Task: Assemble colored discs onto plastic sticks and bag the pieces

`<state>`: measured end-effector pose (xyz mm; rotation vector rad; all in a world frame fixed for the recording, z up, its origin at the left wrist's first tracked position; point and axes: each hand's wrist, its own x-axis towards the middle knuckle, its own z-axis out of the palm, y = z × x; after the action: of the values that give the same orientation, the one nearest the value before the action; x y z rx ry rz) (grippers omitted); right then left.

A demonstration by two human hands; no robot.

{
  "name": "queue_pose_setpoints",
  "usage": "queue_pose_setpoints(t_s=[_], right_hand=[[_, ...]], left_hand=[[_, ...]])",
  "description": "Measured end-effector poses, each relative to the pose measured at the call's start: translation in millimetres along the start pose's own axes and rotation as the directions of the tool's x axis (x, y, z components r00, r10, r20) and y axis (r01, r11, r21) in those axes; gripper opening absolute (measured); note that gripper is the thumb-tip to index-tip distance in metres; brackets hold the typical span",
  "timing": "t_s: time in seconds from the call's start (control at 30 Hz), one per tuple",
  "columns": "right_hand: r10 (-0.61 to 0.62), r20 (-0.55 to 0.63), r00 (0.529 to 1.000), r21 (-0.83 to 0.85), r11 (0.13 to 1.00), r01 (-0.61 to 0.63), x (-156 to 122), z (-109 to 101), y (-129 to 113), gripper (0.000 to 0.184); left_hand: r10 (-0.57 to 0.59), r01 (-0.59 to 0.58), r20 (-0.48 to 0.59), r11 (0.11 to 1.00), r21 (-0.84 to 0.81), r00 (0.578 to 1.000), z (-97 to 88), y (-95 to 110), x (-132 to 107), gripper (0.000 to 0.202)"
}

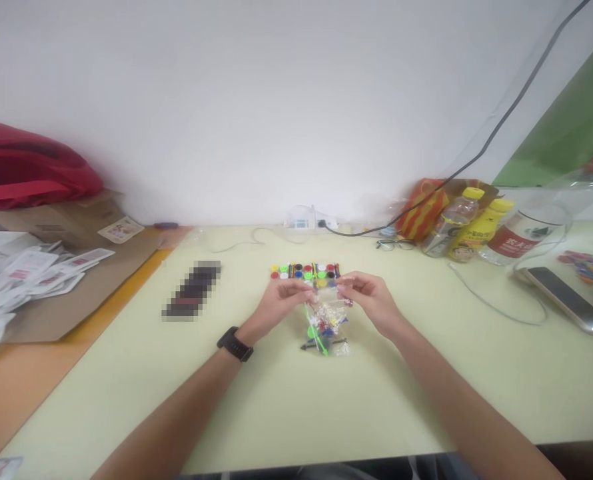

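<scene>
A clear plastic bag (330, 317) with small colourful plastic parts inside hangs or rests between my two hands over the table. My left hand (287, 300), with a black watch on its wrist, pinches the bag's upper left edge. Opposite it, my right hand (369, 299) pinches the upper right edge. Green, blue, red and dark pieces show in and around the lower part of the bag. Just behind my hands lie rows of coloured round pieces (306, 270), in red, yellow, green, black, white and blue, with thin sticks among them. My fingers partly cover these rows.
A pixelated dark object (191, 291) lies to the left. White packets (31, 273) and a cardboard box (61, 220) stand far left. Bottles (451, 220), glasses (395, 245) and a phone (569, 300) are on the right. A power strip (309, 219) sits against the wall.
</scene>
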<state>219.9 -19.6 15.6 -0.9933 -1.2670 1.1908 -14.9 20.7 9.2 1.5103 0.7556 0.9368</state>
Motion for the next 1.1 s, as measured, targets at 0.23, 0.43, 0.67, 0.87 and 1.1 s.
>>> queue_pose_setpoints(t_s=[0.23,0.43,0.67,0.87,1.1], right_hand=[[0.074,0.036,0.997,-0.019,0.997,-0.074,4.6,-9.3,9.6,0.029],[0.100,0.080,0.992,-0.026,0.995,-0.098,5.0,-9.0,14.5,0.026],[0.130,0.058,0.990,0.127,0.982,-0.137,10.1,-12.3,20.6,0.021],[0.105,0.047,0.993,0.145,0.983,-0.111,10.2,-9.0,20.6,0.033],[0.037,0.011,0.999,0.013,0.999,-0.038,8.6,-5.7,22.1,0.048]], left_hand=[[0.039,-0.038,-0.031,0.998,0.046,0.999,-4.2,-2.0,3.5,0.028],[0.027,-0.025,-0.039,0.999,0.047,0.999,-4.7,-4.7,4.5,0.025],[-0.004,0.006,-0.092,1.000,0.015,0.996,-7.3,-10.5,4.7,0.020],[0.019,-0.032,-0.152,0.996,-0.078,0.988,-1.3,-17.5,4.9,0.025],[-0.002,-0.005,-0.200,0.999,-0.034,0.980,1.3,-21.1,6.2,0.042]])
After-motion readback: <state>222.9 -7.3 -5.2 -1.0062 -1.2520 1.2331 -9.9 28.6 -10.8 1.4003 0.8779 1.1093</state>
